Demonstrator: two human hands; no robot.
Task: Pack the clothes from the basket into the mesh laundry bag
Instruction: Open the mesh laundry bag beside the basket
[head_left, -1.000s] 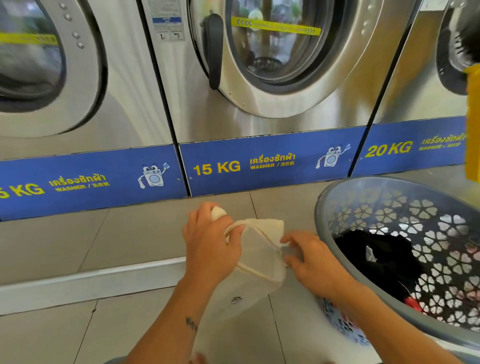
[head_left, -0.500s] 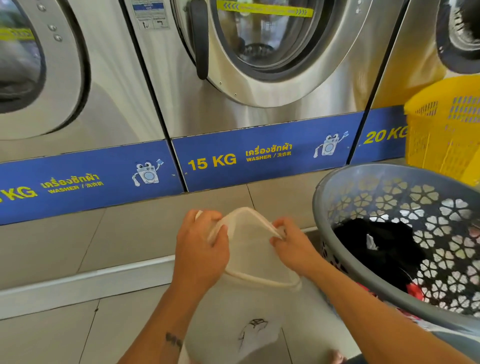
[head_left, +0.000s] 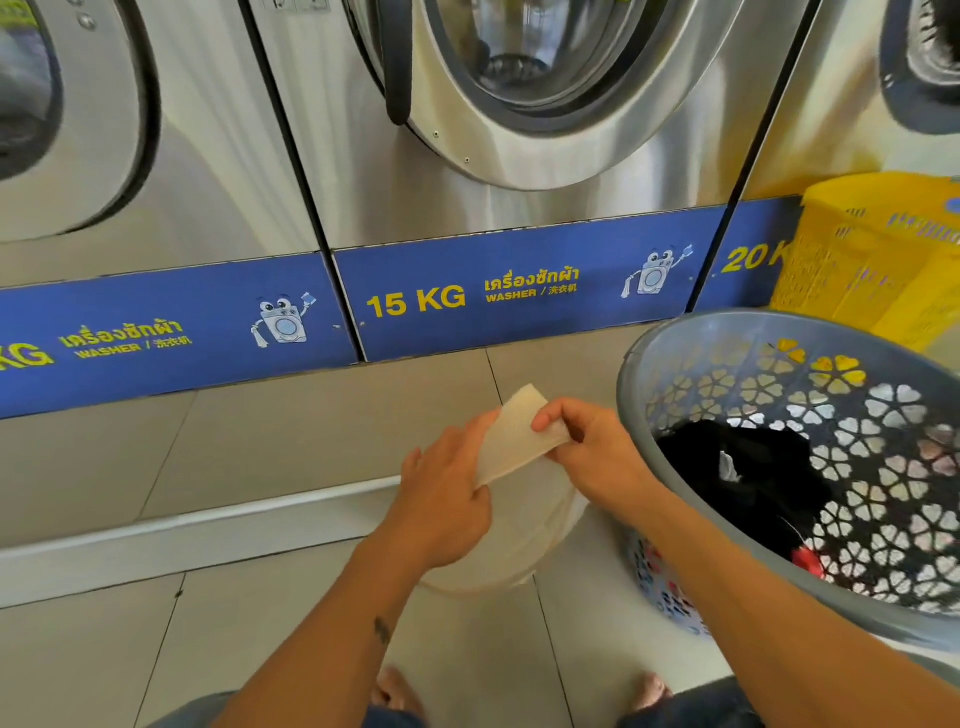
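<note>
Mesh laundry bag (head_left: 511, 441): cream, centre of frame, hanging between your hands.
Your left hand (head_left: 441, 499): gripping the bag's edge.
Your right hand (head_left: 592, 457): pinching its top.
Basket (head_left: 670, 353): grey, lower right.
Clothes (head_left: 753, 467): dark, inside basket.

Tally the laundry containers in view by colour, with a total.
Grey basket: 1
Yellow basket: 1
Cream mesh bag: 1
Total: 3
</note>
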